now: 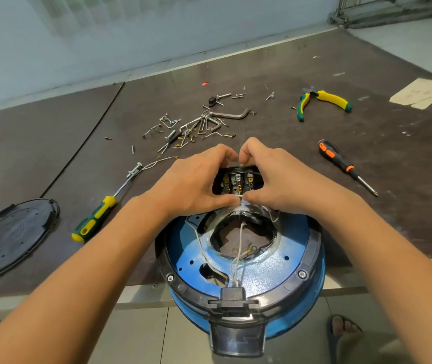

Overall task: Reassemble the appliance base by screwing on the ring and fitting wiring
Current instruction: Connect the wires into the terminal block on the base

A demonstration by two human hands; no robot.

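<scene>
Flanking the terminal block [238, 182], left hand [191, 181] and right hand [277, 179] pinch wire [239, 196].

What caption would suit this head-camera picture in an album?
Left hand and right hand pinch a white wire at the terminal block of a blue appliance base, pliers lying beyond.

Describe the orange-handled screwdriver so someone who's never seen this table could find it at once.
Start at the blue base at the near edge of the table and look right, beyond the right hand. The screwdriver lies alone there, tip pointing toward the near right. Its handle is black and orange, while the other screwdriver, on the left, is green and yellow.
</scene>
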